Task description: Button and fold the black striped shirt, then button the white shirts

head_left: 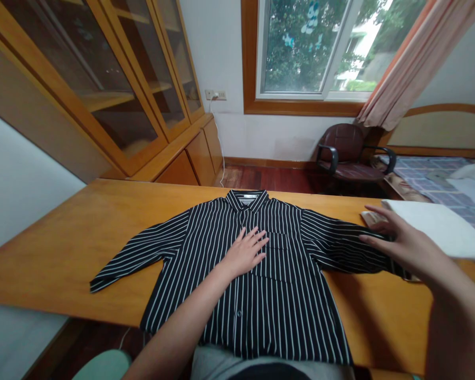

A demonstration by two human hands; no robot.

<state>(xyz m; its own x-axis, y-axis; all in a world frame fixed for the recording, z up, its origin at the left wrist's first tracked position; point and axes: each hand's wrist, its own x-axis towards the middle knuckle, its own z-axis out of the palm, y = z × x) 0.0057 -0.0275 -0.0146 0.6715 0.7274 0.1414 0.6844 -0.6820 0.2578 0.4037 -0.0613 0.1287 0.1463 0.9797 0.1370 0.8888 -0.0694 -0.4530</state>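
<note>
A black shirt with white stripes (217,253) lies front up across the wooden table, its collar at the far edge and its hem at the near edge. Both sleeves are spread to the sides. My left hand (243,253) rests flat on the chest beside the pocket, fingers spread. Over the end of the right-hand sleeve (340,243) is my right hand (399,240), thumb and fingers apart. Whether it touches the fabric I cannot tell. Part of that cuff is hidden behind the hand.
The wooden table (55,248) extends out on both sides. A white flat object (439,224) lies at its right end. Beyond stand a brown armchair (346,150), a bed (431,177) and a glass-door cabinet (158,150). A pale green stool (105,365) is at lower left.
</note>
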